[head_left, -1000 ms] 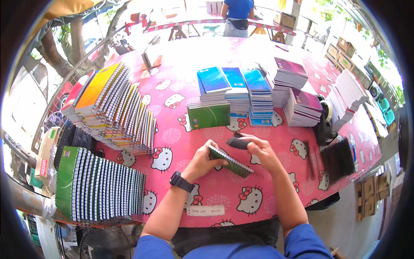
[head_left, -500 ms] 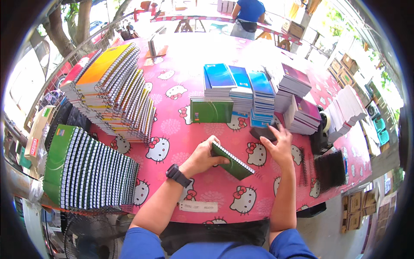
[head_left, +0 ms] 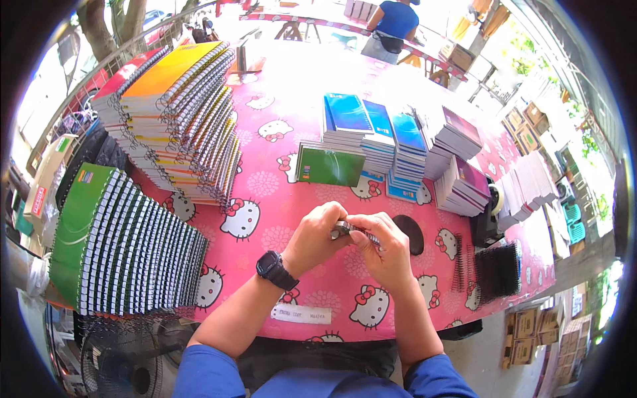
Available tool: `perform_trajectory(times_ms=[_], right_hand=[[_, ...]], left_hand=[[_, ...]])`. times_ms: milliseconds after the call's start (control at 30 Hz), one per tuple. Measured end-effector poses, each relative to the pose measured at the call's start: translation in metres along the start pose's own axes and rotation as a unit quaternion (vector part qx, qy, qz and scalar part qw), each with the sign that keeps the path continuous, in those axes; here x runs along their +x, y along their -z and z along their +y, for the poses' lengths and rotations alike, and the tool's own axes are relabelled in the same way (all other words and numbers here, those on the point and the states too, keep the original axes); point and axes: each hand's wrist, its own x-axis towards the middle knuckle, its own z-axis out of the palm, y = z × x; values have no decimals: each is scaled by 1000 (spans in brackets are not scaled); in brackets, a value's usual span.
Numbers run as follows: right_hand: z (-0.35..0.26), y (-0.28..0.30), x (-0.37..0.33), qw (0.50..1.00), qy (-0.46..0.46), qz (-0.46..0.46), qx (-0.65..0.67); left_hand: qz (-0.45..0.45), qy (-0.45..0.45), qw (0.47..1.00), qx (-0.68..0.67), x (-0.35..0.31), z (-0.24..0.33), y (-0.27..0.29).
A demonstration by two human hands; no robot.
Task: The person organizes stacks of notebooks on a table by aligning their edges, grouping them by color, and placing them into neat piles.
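My left hand point(head_left: 320, 233) and my right hand point(head_left: 383, 247) meet over the pink patterned tablecloth point(head_left: 265, 192). Together they grip a small spiral-bound notebook point(head_left: 352, 230), seen edge-on, with its wire binding showing between the fingers. A black watch point(head_left: 273, 268) sits on my left wrist. A dark oval object point(head_left: 410, 233) lies on the cloth just right of my right hand. A green notebook point(head_left: 330, 166) lies flat beyond the hands.
Fanned stacks of spiral notebooks stand at the left, green ones point(head_left: 119, 245) near and orange ones point(head_left: 179, 113) farther. Blue stacks point(head_left: 371, 136) and purple stacks point(head_left: 461, 159) fill the far middle. Black binding coils point(head_left: 494, 268) lie right. A person in blue point(head_left: 393, 26) stands at another table.
My right hand left the dark oval object and came back to the notebook. The notebook turned from flat, cover showing, to edge-on between both hands.
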Motion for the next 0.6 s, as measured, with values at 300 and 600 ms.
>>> perform_trajectory(times_ms=[300, 600], right_hand=[[-3, 0, 5, 999, 2, -7, -51], [-12, -5, 16, 985, 81, -81, -126]], left_hand=[[-32, -37, 999, 16, 0, 2, -4], [4, -44, 999, -25, -6, -9, -2]])
